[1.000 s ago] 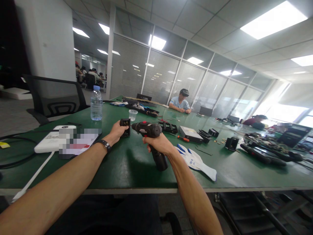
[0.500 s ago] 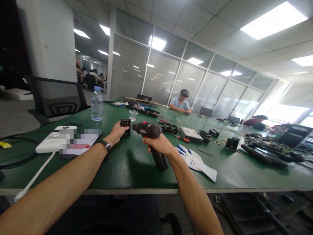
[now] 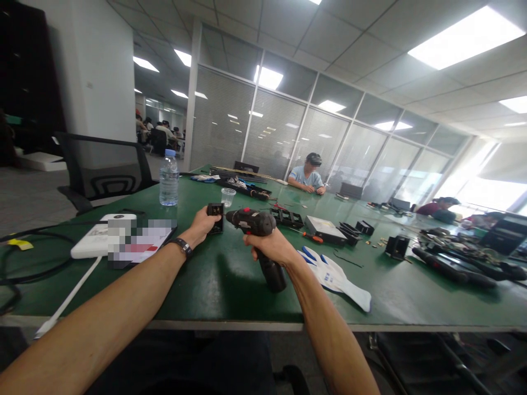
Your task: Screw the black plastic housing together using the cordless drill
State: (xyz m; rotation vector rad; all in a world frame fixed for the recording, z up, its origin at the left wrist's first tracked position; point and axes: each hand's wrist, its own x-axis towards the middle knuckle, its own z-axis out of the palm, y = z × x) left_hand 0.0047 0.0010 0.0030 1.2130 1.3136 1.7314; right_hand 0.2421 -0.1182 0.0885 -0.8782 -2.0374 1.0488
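Both hands sit slightly further right in view than half a second ago; the head has turned a little left, the hold itself unchanged. Left hand [image 3: 205, 221]: grip closed around a small black box [image 3: 216, 210], held upright just above the green bench [image 3: 214, 280]. Right hand [image 3: 269, 247]: grip wrapped tight on the handle of a black cordless drill [image 3: 257, 233], its nose pointing left and meeting the box. White glove [image 3: 334, 275] lies flat just right of the drill. Water bottle [image 3: 168, 178] and clear plastic cup [image 3: 228, 197] stand further back. Another person [image 3: 307, 174] sits at the far side.
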